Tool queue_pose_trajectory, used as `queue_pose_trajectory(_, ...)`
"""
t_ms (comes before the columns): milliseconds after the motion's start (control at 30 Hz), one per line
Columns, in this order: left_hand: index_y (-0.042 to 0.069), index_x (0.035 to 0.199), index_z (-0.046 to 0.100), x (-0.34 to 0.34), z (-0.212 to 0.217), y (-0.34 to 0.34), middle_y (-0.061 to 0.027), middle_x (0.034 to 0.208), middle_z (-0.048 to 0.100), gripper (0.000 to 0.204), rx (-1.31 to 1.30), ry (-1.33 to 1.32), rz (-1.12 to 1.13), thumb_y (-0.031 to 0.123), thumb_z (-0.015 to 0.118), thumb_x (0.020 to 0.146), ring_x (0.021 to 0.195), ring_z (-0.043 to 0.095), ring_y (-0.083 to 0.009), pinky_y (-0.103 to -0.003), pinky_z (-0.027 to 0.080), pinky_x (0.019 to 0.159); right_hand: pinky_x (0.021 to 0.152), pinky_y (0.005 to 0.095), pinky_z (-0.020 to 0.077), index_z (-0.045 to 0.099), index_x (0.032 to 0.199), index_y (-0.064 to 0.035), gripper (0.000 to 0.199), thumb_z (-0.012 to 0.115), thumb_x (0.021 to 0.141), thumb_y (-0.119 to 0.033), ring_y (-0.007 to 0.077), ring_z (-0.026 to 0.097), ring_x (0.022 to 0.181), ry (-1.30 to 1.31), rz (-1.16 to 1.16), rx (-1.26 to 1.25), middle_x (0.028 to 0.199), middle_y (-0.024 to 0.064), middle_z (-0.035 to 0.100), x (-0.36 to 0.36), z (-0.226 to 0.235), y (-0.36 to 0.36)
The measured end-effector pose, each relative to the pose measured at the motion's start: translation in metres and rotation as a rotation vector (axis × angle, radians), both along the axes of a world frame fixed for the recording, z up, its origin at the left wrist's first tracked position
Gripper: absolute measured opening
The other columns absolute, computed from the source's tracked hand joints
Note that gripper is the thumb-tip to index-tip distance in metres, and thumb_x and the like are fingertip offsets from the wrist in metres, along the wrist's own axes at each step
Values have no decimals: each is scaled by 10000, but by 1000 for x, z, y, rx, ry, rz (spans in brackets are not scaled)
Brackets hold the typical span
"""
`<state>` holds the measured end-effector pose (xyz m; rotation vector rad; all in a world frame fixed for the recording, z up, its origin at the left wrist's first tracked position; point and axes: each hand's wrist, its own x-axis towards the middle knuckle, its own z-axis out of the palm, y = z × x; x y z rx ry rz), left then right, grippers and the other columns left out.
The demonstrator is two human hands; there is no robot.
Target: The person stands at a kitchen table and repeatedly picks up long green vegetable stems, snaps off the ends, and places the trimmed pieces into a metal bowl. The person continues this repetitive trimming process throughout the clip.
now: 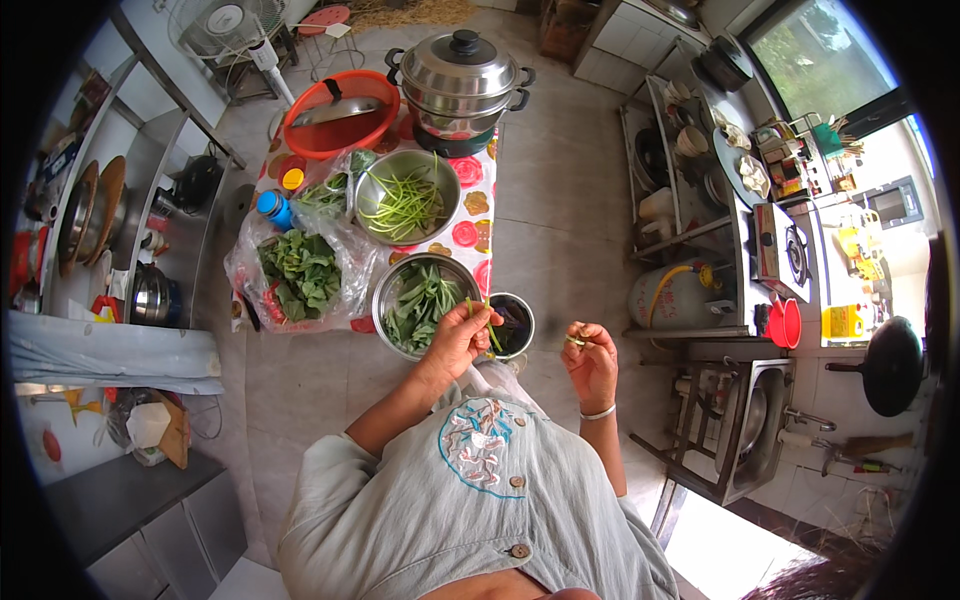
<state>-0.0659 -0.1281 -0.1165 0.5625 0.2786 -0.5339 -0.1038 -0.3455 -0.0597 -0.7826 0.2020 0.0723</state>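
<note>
My left hand (457,342) is closed on a few green stems (494,338), whose ends stick out past the fingers. It is at the near edge of a metal bowl (378,303) holding loose green leaves (418,300). Off to the right, apart from the bowls, my right hand (594,372) pinches a small pale green bit of stem (575,341). A dark-filled bin (531,330) sits beside the table, between my two hands. Farther back stands another metal bowl (452,180) with long trimmed stems (400,205). Left of them, a clear plastic bag (345,262) contains bunched leafy greens (300,275).
On the flowered tablecloth (478,210) are a steamer pot (462,75), an orange basin (330,140) with a knife-like blade, and a blue-capped bottle (273,208). Shelves stand left; a gas cylinder (668,298), a stove (790,250) and a sink (755,430) are at right.
</note>
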Motion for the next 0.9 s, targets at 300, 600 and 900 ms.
queue_pose_trajectory(300,44,902,556,-1,3,-2,-34,810,567,65,65,-39,-81,96,538,868,555,418,-25,-148,360,496,399,196,284,510,772,-36,119,528,870,-101,82,387,475,143,188,-111,618,34,478,1,-13,33)
queue_pose_trajectory(600,57,892,579,-11,11,-9,-31,769,611,95,90,0,-186,141,587,848,520,428,-35,-161,346,459,416,169,319,605,817,14,98,608,821,-84,36,453,501,184,214,-526,650,20,581,25,0,56)
queue_pose_trajectory(900,78,893,576,-14,13,-10,-17,752,600,90,208,-55,-178,153,593,848,521,392,-12,-147,291,454,451,155,355,612,794,18,83,600,817,-61,31,500,544,183,206,-594,657,6,592,24,0,61)
